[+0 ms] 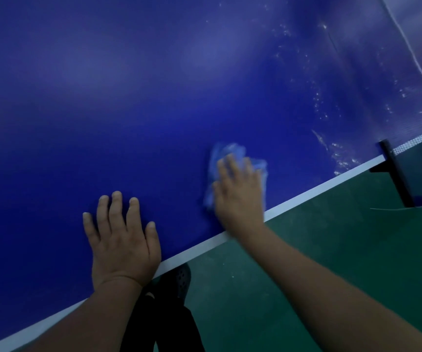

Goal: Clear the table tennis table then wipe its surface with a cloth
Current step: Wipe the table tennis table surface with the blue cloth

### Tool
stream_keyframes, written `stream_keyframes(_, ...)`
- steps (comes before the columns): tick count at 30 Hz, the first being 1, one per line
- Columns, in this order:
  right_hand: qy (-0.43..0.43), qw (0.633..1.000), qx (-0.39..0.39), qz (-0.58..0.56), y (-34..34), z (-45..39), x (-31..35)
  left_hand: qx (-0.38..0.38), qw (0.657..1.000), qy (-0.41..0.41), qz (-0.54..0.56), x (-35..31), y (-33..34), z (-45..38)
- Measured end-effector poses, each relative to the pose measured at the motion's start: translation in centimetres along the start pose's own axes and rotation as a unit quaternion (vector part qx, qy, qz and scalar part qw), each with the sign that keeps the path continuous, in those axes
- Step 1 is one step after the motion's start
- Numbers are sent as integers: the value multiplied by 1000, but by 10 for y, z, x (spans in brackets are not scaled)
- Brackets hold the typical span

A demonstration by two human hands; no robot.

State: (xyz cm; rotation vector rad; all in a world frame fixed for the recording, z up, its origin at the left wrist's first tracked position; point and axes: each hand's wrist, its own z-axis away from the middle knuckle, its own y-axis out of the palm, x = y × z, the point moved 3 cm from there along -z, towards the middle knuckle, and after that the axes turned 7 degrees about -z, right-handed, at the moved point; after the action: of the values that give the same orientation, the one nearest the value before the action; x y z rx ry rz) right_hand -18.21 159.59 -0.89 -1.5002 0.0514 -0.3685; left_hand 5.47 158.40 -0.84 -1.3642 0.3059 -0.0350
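The blue table tennis table fills most of the head view, its white edge line running diagonally from lower left to right. My right hand presses flat on a light blue cloth lying on the table close to that edge; the hand is blurred. My left hand rests flat on the table surface with fingers spread, near the edge and apart from the cloth. Wet streaks and droplets glisten on the surface to the right of the cloth.
The net crosses the table at the far right, held by a black post and clamp at the table's edge. Green floor lies below the edge. My dark shoe stands beside the table.
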Motion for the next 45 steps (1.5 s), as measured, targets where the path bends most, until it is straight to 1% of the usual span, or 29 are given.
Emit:
stream_keyframes(2, -125, 992, 23, 6, 1, 18, 8, -3, 1000, 0, 3, 0, 0, -1)
stream_keyframes(3, -151, 988, 17, 11, -4, 11, -9, -1, 1000, 0, 4, 0, 1, -1)
stream_keyframes(4, -127, 992, 2, 22, -10, -2, -33, 0, 1000, 0, 4, 0, 1, -1)
stream_keyframes(5, -60, 998, -6, 25, -18, -16, -59, 0, 1000, -1, 3, 1, 2, -1)
stream_keyframes(6, 42, 999, -4, 14, -26, -29, -85, -1, 1000, 0, 2, 1, 2, -1)
stream_keyframes(7, 143, 990, -10, -4, -32, -37, -108, -1, 1000, 1, 1, 1, 3, -1)
stream_keyframes(8, 214, 977, -19, -18, -34, -42, -119, -1, 1000, 2, 0, 1, 3, -1)
stream_keyframes(9, 253, 967, -32, -22, -33, -46, -117, 0, 1000, 3, 0, 1, 3, -1)
stream_keyframes(10, 268, 962, -37, -26, -29, -48, -105, 2, 1000, 3, -1, 1, 4, -2)
stream_keyframes(11, 262, 964, -31, -27, -24, -50, -85, 4, 1000, 3, -1, 1, 3, -2)
stream_keyframes(12, 232, 972, -19, -24, -17, -52, -60, 5, 1000, 2, 0, 1, 3, -3)
stream_keyframes(15, 77, 997, 21, 0, 1, -48, 24, 13, 1000, -1, 11, 0, -3, -2)
stream_keyframes(17, 22, 999, 38, -3, 8, -48, 60, 11, 1000, -2, 29, 1, -8, -2)
stream_keyframes(21, -45, 998, 49, -1, 13, -65, 81, -34, 994, -37, 100, 9, -19, -12)
stream_keyframes(24, -90, 994, 69, 1, 12, -96, 84, -82, 988, -69, 111, 23, -32, -50)
stream_keyframes(26, -98, 993, 64, 10, 9, -133, 81, -91, 987, -87, 104, 33, -41, -84)
stream_keyframes(29, -81, 995, 54, 4, 1, -191, 81, -113, 981, -123, 100, 48, -55, -137)
stream_keyframes(31, -87, 996, 30, -1, 3, -204, 94, -128, 975, -152, 100, 57, -62, -170)
stream_keyframes(32, -121, 992, 19, -8, 5, -199, 106, -131, 972, -167, 99, 62, -65, -183)
stream_keyframes(33, -188, 982, 23, -18, 10, -187, 119, -132, 970, -180, 98, 66, -67, -194)
stream_keyframes(35, -331, 942, 55, -23, 20, -169, 135, -142, 966, -196, 87, 74, -68, -212)
stream_keyframes(36, -382, 922, 64, -22, 20, -182, 138, -149, 966, -198, 77, 75, -67, -218)
stream_keyframes(37, -407, 912, 59, -6, 18, -207, 139, -156, 966, -194, 67, 74, -67, -223)
stream_keyframes(38, -407, 912, 47, 17, 13, -239, 141, -162, 967, -190, 60, 72, -67, -228)
stream_keyframes(40, -331, 942, 43, 39, 0, -305, 144, -165, 967, -185, 53, 66, -68, -239)
stream_keyframes(41, -284, 957, 46, 34, -1, -321, 145, -165, 967, -185, 52, 63, -69, -246)
stream_keyframes(42, -263, 964, 37, 19, 1, -321, 144, -163, 968, -186, 51, 60, -70, -253)
stream_keyframes(43, -283, 959, 31, 3, 4, -311, 143, -162, 968, -184, 52, 59, -71, -260)
stream_keyframes(45, -376, 925, 49, -8, 11, -281, 136, -165, 968, -181, 49, 57, -74, -275)
